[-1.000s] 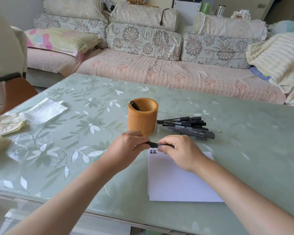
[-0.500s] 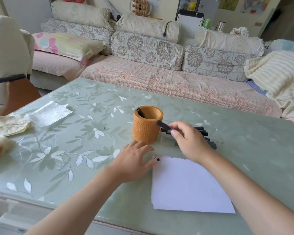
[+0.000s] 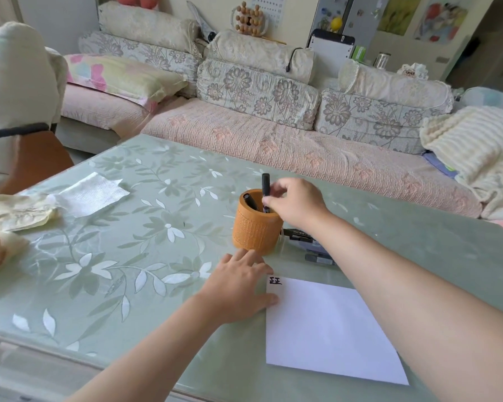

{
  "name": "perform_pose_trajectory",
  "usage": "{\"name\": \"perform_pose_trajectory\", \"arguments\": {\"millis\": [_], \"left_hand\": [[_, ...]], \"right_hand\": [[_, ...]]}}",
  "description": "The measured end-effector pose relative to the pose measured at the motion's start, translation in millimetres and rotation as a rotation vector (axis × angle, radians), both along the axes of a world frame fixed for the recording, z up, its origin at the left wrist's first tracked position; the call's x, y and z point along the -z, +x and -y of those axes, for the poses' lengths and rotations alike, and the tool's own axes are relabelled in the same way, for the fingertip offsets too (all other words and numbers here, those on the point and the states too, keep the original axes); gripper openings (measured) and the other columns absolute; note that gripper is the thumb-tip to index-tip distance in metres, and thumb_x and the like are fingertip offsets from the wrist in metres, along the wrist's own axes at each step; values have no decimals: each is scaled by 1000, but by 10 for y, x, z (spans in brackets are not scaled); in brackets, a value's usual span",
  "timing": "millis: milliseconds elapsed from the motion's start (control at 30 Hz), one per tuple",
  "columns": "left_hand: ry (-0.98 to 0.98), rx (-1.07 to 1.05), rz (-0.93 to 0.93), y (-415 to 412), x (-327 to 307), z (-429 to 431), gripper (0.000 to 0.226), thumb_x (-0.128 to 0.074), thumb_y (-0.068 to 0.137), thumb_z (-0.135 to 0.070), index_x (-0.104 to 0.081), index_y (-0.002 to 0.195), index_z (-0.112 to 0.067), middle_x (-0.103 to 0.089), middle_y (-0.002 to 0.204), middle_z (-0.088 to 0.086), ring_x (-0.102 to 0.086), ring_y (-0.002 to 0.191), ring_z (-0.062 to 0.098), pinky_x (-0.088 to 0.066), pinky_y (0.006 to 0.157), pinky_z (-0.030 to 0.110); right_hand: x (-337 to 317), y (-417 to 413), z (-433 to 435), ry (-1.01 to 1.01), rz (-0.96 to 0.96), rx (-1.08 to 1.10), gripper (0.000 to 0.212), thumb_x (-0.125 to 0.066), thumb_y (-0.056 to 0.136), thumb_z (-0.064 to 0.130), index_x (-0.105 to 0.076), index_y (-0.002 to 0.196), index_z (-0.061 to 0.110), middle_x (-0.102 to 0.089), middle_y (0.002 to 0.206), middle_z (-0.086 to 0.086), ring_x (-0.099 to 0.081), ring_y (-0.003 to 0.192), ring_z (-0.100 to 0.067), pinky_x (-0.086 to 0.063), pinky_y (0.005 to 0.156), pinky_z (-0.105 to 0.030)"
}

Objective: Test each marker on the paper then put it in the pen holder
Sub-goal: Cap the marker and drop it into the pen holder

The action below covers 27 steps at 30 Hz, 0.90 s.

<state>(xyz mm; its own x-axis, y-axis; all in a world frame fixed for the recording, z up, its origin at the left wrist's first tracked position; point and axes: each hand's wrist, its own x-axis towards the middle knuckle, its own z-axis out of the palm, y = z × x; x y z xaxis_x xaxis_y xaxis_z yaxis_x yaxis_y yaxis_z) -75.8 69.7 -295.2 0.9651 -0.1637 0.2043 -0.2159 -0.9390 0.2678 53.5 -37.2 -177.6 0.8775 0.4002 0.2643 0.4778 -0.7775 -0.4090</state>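
Above the pen holder [image 3: 257, 227], the right hand [image 3: 296, 203] is pinching a marker [image 3: 265, 184] upright; the left hand [image 3: 238, 285] is lying flat, fingers straight, beside the paper [image 3: 331, 329] and its black handwritten character [image 3: 275, 280].

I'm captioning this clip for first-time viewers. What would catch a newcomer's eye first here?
The right hand pinches a black marker upright, its lower end inside the orange pen holder near the centre of view, where another marker leans. Just nearer, the left hand rests flat at the left edge of the white paper, whose top corner bears black test strokes.
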Motion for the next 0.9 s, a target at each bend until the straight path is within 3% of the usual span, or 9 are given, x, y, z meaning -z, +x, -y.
{"name": "perform_pose_trajectory", "arguments": {"millis": [100,233,333,533,767,900], "left_hand": [[4,-2,-1,5,-2,8,57,-48,82,-69,-51,130,-38,-44,127,-12,-36,121,13,-30,98,32],[8,-9,12,5,-12,13,54,-47,83,-66,-50,130,-38,-44,126,-12,-36,120,13,-30,99,30],[2,-18,16,7,-20,32,53,-45,84,-65,-50,129,-37,-44,126,-12,-36,119,13,-29,99,29],[0,-29,48,7,33,72,55,-41,83,-67,-53,126,-36,-44,122,-13,-38,115,13,-32,96,30],[-6,-26,66,13,48,79,55,-42,80,-68,-55,123,-36,-46,119,-14,-41,113,13,-34,93,30],[-9,-13,66,0,45,67,55,-42,81,-67,-55,123,-36,-46,120,-14,-40,114,13,-34,93,30]], "right_hand": [[67,22,12,-108,-3,-15,17,-66,83,40,-75,94,31,-59,101,3,-57,99,-21,-44,86,-32],[86,72,144,56,-75,-83,26,-65,88,28,-70,114,27,-56,103,1,-55,96,-14,-36,80,-24],[144,133,368,103,-8,-13,21,-59,90,16,-70,103,27,-60,102,1,-54,91,-14,-33,75,-21],[327,162,696,-386,-70,-32,18,-65,87,33,-72,103,33,-69,110,5,-61,105,-21,-47,81,-29],[330,233,609,-503,-37,-35,34,-70,84,34,-69,117,29,-68,115,0,-59,110,-26,-46,84,-32],[380,258,621,-565,24,-96,25,-63,91,34,-69,111,20,-61,111,-5,-56,109,-30,-46,89,-39]]}}
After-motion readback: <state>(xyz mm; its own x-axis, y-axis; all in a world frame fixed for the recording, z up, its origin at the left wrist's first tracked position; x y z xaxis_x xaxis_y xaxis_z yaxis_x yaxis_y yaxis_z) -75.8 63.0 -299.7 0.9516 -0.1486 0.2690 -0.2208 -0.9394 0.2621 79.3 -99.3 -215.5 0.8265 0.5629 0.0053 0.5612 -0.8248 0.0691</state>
